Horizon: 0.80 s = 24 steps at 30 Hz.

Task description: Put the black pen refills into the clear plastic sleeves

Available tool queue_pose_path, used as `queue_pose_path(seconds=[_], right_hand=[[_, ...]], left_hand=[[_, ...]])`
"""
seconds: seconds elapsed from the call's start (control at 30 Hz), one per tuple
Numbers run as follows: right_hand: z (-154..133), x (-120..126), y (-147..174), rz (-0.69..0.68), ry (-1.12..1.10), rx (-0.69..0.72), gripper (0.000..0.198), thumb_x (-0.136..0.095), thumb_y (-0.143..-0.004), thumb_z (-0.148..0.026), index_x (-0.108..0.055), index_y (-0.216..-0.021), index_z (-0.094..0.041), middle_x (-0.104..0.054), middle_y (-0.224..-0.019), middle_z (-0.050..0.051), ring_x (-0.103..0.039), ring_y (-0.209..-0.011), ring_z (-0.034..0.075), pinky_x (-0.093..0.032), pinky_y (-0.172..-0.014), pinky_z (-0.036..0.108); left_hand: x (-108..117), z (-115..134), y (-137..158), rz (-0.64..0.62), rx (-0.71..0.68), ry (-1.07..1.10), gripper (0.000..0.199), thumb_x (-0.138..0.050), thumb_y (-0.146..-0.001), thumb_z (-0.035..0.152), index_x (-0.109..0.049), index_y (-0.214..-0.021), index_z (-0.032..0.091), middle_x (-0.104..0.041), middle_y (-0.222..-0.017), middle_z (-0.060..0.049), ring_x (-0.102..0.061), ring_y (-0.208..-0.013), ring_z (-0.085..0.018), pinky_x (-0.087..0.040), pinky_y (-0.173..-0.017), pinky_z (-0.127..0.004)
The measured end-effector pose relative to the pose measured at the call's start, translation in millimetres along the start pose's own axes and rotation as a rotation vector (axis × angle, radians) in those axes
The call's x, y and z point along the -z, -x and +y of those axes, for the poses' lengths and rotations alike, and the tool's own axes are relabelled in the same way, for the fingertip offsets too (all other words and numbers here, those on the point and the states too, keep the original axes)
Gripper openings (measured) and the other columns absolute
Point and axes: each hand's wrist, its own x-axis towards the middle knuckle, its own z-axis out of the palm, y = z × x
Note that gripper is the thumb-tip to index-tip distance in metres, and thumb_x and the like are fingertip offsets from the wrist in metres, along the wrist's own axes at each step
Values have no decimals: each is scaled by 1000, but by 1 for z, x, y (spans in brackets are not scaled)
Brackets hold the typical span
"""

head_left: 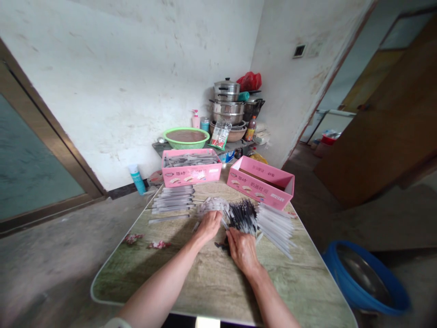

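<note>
1 head-worn camera looks forward and down from above the near side of the table. The left hand and right hand are close; the wall ahead stands farther off.

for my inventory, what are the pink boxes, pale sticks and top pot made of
Pink boxes: probably smooth cardboard, given thin, flat printed walls. Pale sticks: likely matte plastic, from their cloudy look. Top pot: apparently polished metal, silvery with reflections.
</note>
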Motion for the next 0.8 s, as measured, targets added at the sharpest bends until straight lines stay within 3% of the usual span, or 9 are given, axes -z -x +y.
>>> queue_pose_path(seconds=[0.2, 0.37, 0.53, 0.7, 0.8], right_hand=[[4, -2, 2, -15, -15, -17, 36, -33, -100, -27, -56, -73, -18, -62, -63, 6, -51, -52, 14, -22, -56, 30], [1, 5, 0, -16, -331, -146, 40, -37, -98, -36, -48, -63, -20, -47, -56, -1, -41, -52, 12, -24, -55, 28], [2, 8, -4, -47, -647, -295, 45, -43, -94, -47, -41, -58, -21, -33, -52, -5, -31, -51, 11, -21, -50, 26], [4, 6, -7, -7, -575, -248, 45, -45, -94, -46, -50, -59, -18, -35, -52, -5, -32, -51, 11, -22, -51, 26], [5, 8, -7, 27, -503, -214, 45, -43, -96, -45, -61, -67, -17, -44, -54, -4, -41, -52, 12, -28, -53, 25]], left_hand=[[-5, 10, 4, -68, -133, -498, 40, -54, -88, 35, -46, -51, 22, -40, -47, 1, -37, -48, -15, -35, -65, -30], [-9, 14, 7, -142, -95, -712, 45, -27, -97, 32, -42, -56, 22, -45, -50, 0, -44, -53, -17, -37, -64, -30], [-11, 17, 8, -143, -122, -729, 46, -25, -97, 32, -44, -57, 22, -49, -51, -2, -48, -54, -17, -38, -61, -30], [-7, 14, 7, -113, -129, -557, 48, -33, -96, 43, -48, -56, 21, -51, -48, 0, -47, -46, -14, -35, -51, -26], [3, 15, 0, -103, -71, -408, 46, -41, -91, 53, -52, -60, 21, -56, -50, 0, -48, -40, -13, -33, -45, -24]])
